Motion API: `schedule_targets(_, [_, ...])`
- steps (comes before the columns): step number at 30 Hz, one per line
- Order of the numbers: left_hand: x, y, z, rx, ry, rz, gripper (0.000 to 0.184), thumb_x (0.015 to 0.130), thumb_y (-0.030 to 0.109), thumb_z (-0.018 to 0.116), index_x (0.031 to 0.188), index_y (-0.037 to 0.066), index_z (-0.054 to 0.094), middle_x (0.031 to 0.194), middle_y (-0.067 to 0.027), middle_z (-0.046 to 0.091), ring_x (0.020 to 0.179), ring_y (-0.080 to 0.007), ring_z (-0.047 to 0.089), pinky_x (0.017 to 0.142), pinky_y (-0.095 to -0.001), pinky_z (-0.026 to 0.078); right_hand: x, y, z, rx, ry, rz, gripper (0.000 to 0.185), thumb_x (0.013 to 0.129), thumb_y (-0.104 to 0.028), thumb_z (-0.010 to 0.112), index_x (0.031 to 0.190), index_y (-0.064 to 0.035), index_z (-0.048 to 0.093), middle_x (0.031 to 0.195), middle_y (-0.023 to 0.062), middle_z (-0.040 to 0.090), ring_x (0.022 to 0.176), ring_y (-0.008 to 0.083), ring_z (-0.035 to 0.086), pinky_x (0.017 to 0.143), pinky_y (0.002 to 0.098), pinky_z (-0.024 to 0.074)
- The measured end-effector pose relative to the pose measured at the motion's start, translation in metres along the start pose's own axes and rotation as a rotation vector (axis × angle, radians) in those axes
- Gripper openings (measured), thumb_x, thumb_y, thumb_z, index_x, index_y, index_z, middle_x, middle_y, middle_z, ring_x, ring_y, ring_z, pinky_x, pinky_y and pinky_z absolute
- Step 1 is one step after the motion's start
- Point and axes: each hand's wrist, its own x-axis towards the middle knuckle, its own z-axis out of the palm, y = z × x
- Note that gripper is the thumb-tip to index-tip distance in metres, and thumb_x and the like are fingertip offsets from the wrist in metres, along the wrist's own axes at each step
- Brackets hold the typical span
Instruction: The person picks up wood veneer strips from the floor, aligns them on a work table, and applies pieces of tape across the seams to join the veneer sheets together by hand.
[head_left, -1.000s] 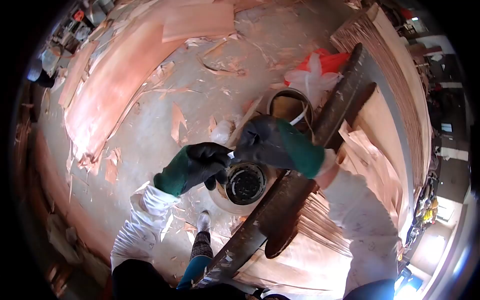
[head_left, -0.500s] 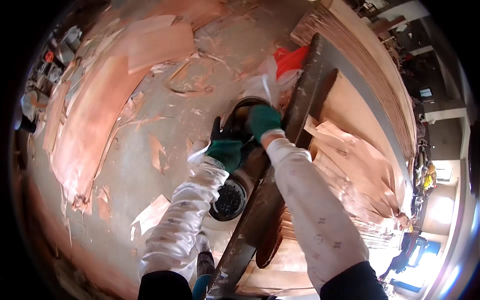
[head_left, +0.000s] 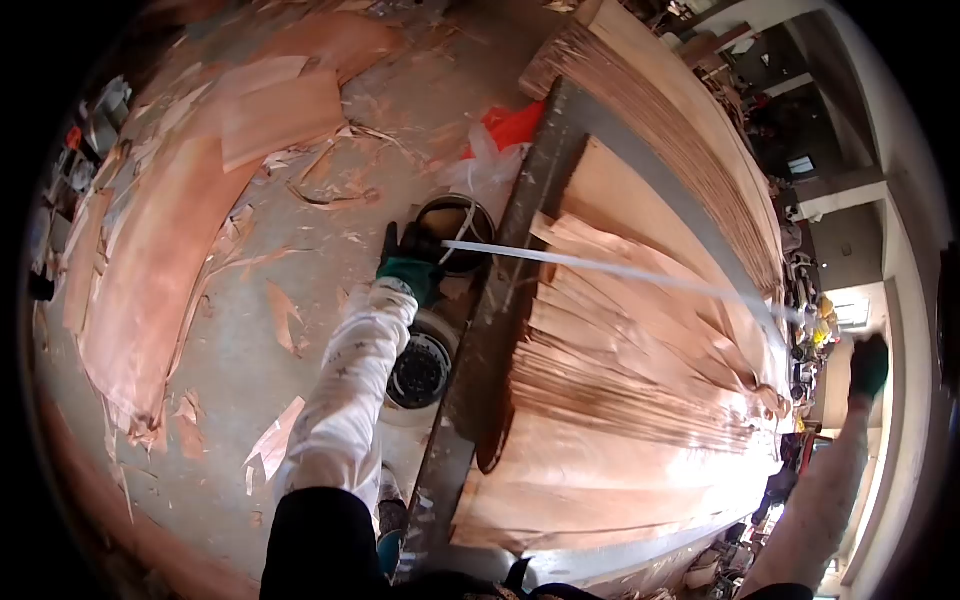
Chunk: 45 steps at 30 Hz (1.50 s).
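A white strip is stretched across the wood sheets from one hand toward the other. My left hand, in a black and green glove, is at the rim of a round container, closed round the strip's near end with some fingers raised. Far out to the right, my right hand is raised and closed; the strip blurs before reaching it, so its hold is hard to see. Below my left hand stands a bucket with dark contents.
A dark metal beam runs diagonally beside the containers. A red and white bag lies near its upper end. Thin wood sheets and scraps cover the floor at left. Another stack stands at the upper right.
Both hands were at the round container half a second ago. My right hand has swung far right and the white strip now spans the sheets. My left hand stays by the container; the view has shifted.
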Motion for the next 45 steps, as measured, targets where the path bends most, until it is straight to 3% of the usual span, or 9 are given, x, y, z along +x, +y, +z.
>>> schedule_targets(6, [-0.019, 0.088, -0.128, -0.135, 0.543, -0.112, 0.069, 0.078, 0.047, 0.065, 0.134, 0.010, 0.050, 0.139, -0.0113, 0.049, 0.130, -0.0361, 0.042, 0.110, -0.0557, 0.026, -0.079, -0.106, -0.214, 0.649, -0.266, 0.222, 0.013, 0.084, -0.004, 0.058, 0.094, -0.0028, 0.065, 0.081, 0.0115, 0.060, 0.079, 0.0273, 0.060, 0.075, 0.0386, 0.0471])
schedule_targets(12, [-0.180, 0.260, -0.323, -0.895, 0.031, 0.824, 0.075, 0.083, 0.036, 0.069, 0.145, 0.008, 0.037, 0.133, -0.0158, 0.053, 0.124, -0.0303, 0.049, 0.109, -0.0465, 0.030, -0.007, -0.288, -0.418, 1.504, -0.031, 0.226, 0.017, 0.063, -0.004, 0.067, 0.078, -0.0130, 0.069, 0.073, 0.0037, 0.062, 0.065, 0.0238, 0.058, 0.057, 0.0365, 0.0433])
schedule_targets(17, [-0.280, 0.254, -0.341, -1.064, -0.314, 0.491, 0.050, 0.080, 0.002, 0.063, 0.129, 0.009, 0.055, 0.088, -0.0110, 0.068, 0.073, -0.0247, 0.066, 0.064, -0.0304, 0.053, -0.069, -0.326, -0.471, 1.906, -0.094, 0.575, 0.017, 0.064, -0.004, 0.073, 0.078, -0.0122, 0.069, 0.075, 0.0046, 0.061, 0.064, 0.0262, 0.058, 0.056, 0.0384, 0.0437])
schedule_targets(22, [-0.371, 0.258, -0.355, -1.049, -0.522, 0.027, 0.044, 0.075, -0.006, 0.055, 0.119, -0.003, 0.058, 0.097, -0.0096, 0.068, 0.085, -0.0170, 0.066, 0.071, -0.0287, 0.053, -0.110, -0.346, -0.480, 2.244, -0.083, 0.333, 0.023, 0.075, 0.004, 0.070, 0.097, -0.0024, 0.066, 0.085, 0.0108, 0.067, 0.068, 0.0165, 0.066, 0.057, 0.0281, 0.0518])
schedule_targets(25, [-0.441, 0.242, -0.413, -1.103, -0.086, -0.558, 0.031, 0.083, 0.007, 0.052, 0.111, -0.001, 0.062, 0.084, -0.0083, 0.066, 0.080, -0.0149, 0.063, 0.062, -0.0244, 0.049, -0.146, -0.360, -0.450, 2.485, -0.323, 0.894, 0.025, 0.074, -0.008, 0.073, 0.099, -0.0084, 0.067, 0.094, 0.0098, 0.066, 0.078, 0.0269, 0.063, 0.073, 0.0363, 0.0513])
schedule_targets(32, [-0.637, 0.210, -0.612, -0.327, 1.271, -0.730, 0.046, 0.102, 0.026, 0.036, 0.133, -0.007, 0.043, 0.133, -0.0188, 0.051, 0.122, -0.0318, 0.052, 0.112, -0.0415, 0.034, -0.244, -0.453, -0.379, 2.156, -0.399, 0.458, 0.029, 0.074, -0.014, 0.071, 0.103, -0.0094, 0.067, 0.104, 0.0121, 0.065, 0.096, 0.0309, 0.061, 0.082, 0.0378, 0.0506])
schedule_targets(41, [-0.683, 0.284, -0.501, 0.261, 0.868, -0.653, 0.030, 0.098, 0.022, 0.048, 0.114, 0.001, 0.061, 0.091, -0.0085, 0.067, 0.080, -0.0172, 0.063, 0.074, -0.0290, 0.051, -0.183, -0.524, -0.397, 1.698, -0.307, 0.124, 0.043, 0.072, -0.022, 0.072, 0.113, -0.0122, 0.065, 0.125, 0.0089, 0.059, 0.114, 0.0300, 0.054, 0.092, 0.0407, 0.0466])
schedule_targets(42, [-0.710, 0.271, -0.492, -0.688, 0.801, -0.850, 0.025, 0.096, 0.021, 0.050, 0.110, 0.003, 0.061, 0.085, -0.0063, 0.066, 0.073, -0.0133, 0.061, 0.065, -0.0269, 0.050, -0.186, -0.525, -0.401, 1.667, -0.271, 0.118, 0.045, 0.071, -0.023, 0.072, 0.115, -0.0121, 0.065, 0.126, 0.0087, 0.058, 0.115, 0.0299, 0.054, 0.092, 0.0408, 0.0464])
schedule_targets(45, [-0.674, 0.297, -0.392, -0.624, 0.500, -1.036, 0.032, 0.096, 0.027, 0.051, 0.109, -0.001, 0.061, 0.076, -0.0063, 0.064, 0.060, -0.0131, 0.057, 0.055, -0.0258, 0.047, -0.195, -0.532, -0.411, 1.622, -0.282, 0.106, 0.055, 0.071, -0.028, 0.070, 0.123, -0.0131, 0.060, 0.131, 0.0079, 0.055, 0.122, 0.0288, 0.049, 0.096, 0.0400, 0.0433])
